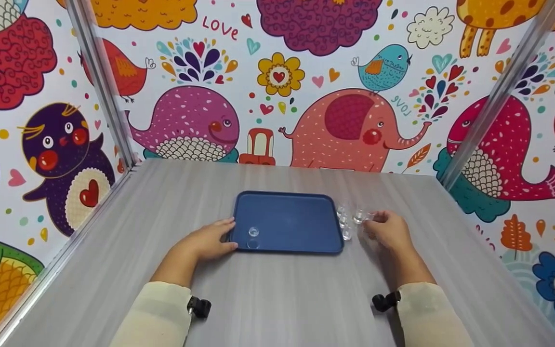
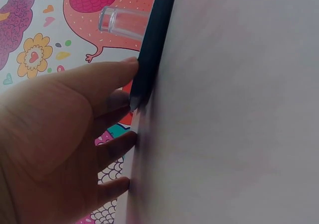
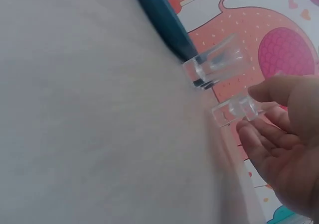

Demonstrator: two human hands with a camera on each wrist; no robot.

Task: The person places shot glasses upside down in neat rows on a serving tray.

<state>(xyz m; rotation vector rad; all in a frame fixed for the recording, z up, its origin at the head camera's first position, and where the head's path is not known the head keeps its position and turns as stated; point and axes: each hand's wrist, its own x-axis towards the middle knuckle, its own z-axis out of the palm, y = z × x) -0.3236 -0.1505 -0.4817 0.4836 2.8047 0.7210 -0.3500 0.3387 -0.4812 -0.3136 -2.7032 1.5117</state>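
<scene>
A blue rectangular tray (image 1: 289,219) lies on the table. My left hand (image 1: 208,239) rests at its left end, thumb at the near corner and fingers spread along the edge; the left wrist view shows the thumb tip (image 2: 130,64) touching the rim. One small clear shot glass (image 1: 254,232) stands on the tray's near left part. Right of the tray, my right hand (image 1: 390,230) pinches another clear shot glass (image 3: 234,110) between thumb and fingers, its thick base close to the table. Part of that glass is hidden by the fingers.
Several clear shot glasses (image 1: 345,222) stand in a row against the tray's right edge. The grey table (image 1: 297,294) is bounded by printed walls with cartoon animals and metal corner posts (image 1: 106,91).
</scene>
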